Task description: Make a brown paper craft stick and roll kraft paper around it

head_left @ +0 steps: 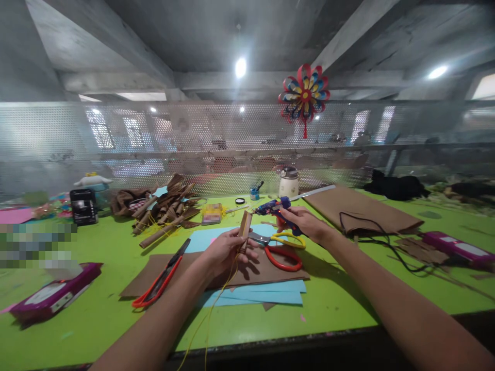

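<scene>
My left hand is closed on a small folded strip of brown paper, held upright with a yellow string trailing down from it. In my right hand is a dark blue glue gun, its nozzle close to the top of the strip. Scissors with one red and one yellow handle lie beneath my hands on brown paper sheets. Light blue paper sticks out under those sheets. A red-handled pair of scissors rests left of my left hand.
Rolled brown paper pieces are piled at the back left, near a phone. Purple boxes sit at both sides. A jug stands at the back. A black cord crosses the right side beside a large brown sheet.
</scene>
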